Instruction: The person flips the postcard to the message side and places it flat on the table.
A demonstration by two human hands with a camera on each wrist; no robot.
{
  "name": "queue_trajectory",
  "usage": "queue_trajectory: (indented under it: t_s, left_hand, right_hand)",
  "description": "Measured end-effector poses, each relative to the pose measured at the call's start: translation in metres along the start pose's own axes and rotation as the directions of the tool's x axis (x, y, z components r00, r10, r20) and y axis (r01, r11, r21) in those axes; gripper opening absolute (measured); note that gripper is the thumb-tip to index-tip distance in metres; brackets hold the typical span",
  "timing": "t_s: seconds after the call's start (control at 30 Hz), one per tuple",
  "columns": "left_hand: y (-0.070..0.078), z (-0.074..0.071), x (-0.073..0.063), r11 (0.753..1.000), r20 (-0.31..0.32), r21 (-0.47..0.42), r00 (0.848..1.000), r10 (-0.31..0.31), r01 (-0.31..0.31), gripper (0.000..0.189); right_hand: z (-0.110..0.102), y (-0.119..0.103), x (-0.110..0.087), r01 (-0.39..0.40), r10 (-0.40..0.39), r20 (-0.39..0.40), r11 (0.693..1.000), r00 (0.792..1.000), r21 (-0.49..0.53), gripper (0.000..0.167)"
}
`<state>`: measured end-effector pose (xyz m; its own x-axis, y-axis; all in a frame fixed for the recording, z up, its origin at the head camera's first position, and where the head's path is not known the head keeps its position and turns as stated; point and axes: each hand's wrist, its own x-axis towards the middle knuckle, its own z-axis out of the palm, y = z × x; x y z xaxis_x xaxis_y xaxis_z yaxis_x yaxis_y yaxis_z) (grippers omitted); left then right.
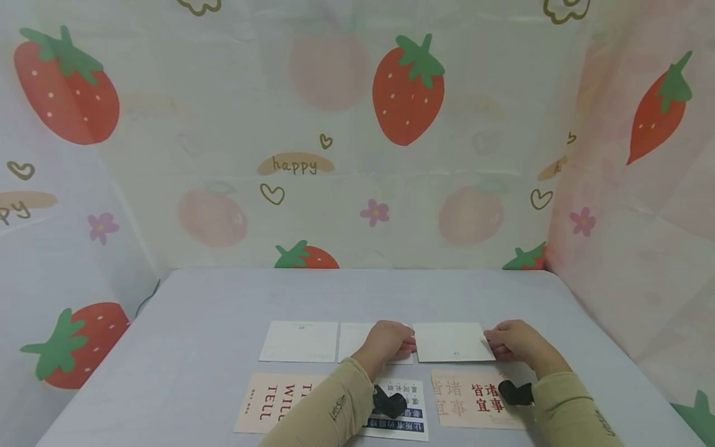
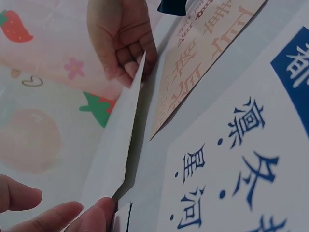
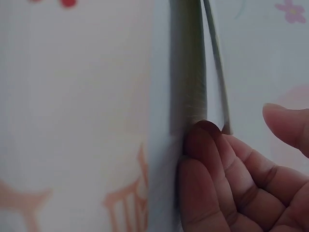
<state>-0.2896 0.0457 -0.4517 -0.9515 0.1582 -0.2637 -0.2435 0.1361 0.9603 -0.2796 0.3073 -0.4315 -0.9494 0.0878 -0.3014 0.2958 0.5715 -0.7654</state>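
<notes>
A white postcard with small print is held between both hands at the right end of the back row. At its left edge, my left hand touches it with fingertips; in the left wrist view the thumb stands apart from the card. My right hand has its fingers bent around the right edge. From the right wrist view, those fingers meet the card's edge while the thumb is off its face. A dark gap shows beneath the card, so it is raised at least partly from the table.
Left of it lie two more white cards, the left card and a middle card partly covered by my left hand. In front are a peach card, a blue-and-white card and another peach card. Strawberry-print curtains surround the table.
</notes>
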Motion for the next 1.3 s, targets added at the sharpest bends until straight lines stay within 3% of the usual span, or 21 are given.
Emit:
queue_trajectory:
  t_s: [1.03, 1.3]
  left_hand:
    - [0.0004, 0.0003, -0.0005, 1.0, 0.006, 0.011, 1.0, 0.017, -0.017, 0.021]
    - [0.0017, -0.0007, -0.0016, 1.0, -0.001, -0.003, 1.0, -0.018, 0.018, 0.021]
  right_hand:
    - [-0.0002, 0.0028, 0.0023, -0.015, 0.016, 0.019, 0.999, 1.0, -0.035, 0.024]
    - [-0.0037, 0.0038, 0.0013, -0.007, 0.007, 0.02, 1.0, 1.0, -0.008, 0.025]
